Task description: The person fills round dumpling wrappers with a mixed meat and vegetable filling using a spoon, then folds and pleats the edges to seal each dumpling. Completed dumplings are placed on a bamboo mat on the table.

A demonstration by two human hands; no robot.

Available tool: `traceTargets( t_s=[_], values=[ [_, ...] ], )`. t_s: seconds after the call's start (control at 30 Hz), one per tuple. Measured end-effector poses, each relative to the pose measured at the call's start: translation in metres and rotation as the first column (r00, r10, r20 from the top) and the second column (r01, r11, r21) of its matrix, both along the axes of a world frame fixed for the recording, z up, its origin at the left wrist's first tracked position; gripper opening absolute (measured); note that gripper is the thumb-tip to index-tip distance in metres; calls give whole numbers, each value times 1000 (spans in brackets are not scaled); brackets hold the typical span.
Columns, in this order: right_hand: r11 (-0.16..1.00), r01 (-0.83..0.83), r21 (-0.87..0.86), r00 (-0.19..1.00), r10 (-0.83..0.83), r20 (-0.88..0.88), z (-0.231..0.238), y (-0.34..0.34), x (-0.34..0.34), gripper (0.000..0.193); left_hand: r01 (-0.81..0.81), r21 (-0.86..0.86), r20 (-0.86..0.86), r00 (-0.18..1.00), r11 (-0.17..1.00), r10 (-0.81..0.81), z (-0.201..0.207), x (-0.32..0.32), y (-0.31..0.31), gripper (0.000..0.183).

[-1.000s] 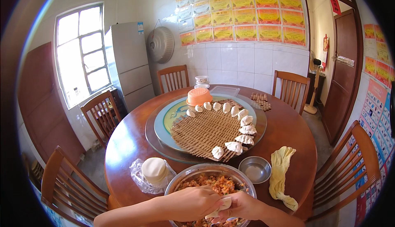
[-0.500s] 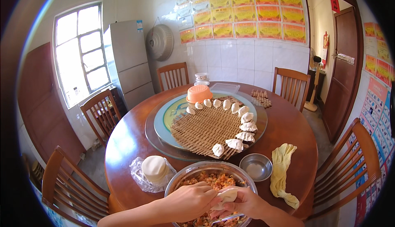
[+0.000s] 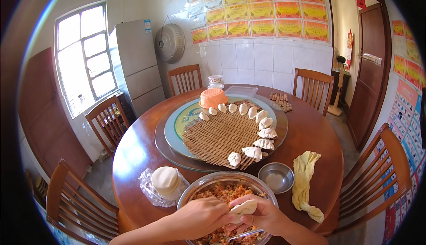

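Note:
Both hands pinch one pale dumpling [image 3: 244,209] above a metal bowl [image 3: 184,197] of chopped orange-brown filling [image 3: 230,193]. My left hand [image 3: 206,216] grips its left end, with the fingers bent over it. From the right, my right hand [image 3: 265,214] holds the dumpling's body between thumb and fingers; a pleated edge shows along it. A spoon [image 3: 246,235] with a shiny handle lies in the filling under my hands. Beyond the bowl, several finished dumplings [image 3: 252,152] curve along the edge of a round woven mat [image 3: 217,134].
Left of the bowl, a stack of round wrappers [image 3: 165,179] sits on a plastic bag [image 3: 147,187]. At right are a small steel bowl [image 3: 276,178] and a yellow cloth [image 3: 305,180]. An orange basket [image 3: 213,97] stands beyond the mat on the glass turntable [image 3: 171,132]. Wooden chairs [image 3: 384,180] surround the table.
The dumpling has turned a little in my fingers, and its pleated edge shows more now. My left hand has shifted slightly to the right. The view has moved slightly.

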State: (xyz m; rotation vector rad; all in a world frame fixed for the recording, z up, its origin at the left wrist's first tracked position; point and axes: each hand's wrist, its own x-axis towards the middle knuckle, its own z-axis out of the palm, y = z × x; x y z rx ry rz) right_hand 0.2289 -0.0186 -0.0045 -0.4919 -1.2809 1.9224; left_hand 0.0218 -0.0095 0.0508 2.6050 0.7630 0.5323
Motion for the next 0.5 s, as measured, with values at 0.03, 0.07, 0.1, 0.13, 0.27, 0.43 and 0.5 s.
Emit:
traceTargets(
  t_s=[0.03, 0.07, 0.1, 0.13, 0.27, 0.43, 0.5],
  values=[
    [1000, 8, -1, 1000, -8, 10, -1, 0, -2, 40, 24, -20, 34, 999, 1000, -23, -3, 3, -1, 23],
    [1000, -8, -26, 999, 7, -33, -1, 0, -2, 40, 48, -38, 69, 997, 998, -46, -6, 5, -1, 20],
    [1000, 3, 5, 1000, -3, 26, -2, 0, -3, 40, 74, -55, 105, 992, 996, -68, -8, 7, -1, 18],
    [1000, -10, 12, 999, 10, 32, -2, 1, -2, 39, 41, -106, 108, 994, 994, -29, -9, 8, -4, 17],
    [1000, 9, 1, 1000, -9, -30, -2, 1, -2, 40, -47, -124, 130, 989, 991, 63, -8, 7, -8, 19],
    [994, 107, 29, 994, -107, 2, 1, 4, 2, 41, -34, -63, 81, 996, 997, 39, -3, -5, -7, 23],
    [991, 120, 53, 993, -120, 4, 0, 4, 0, 41, -35, -45, 62, 997, 998, 38, -9, -3, -6, 22]
  ],
)
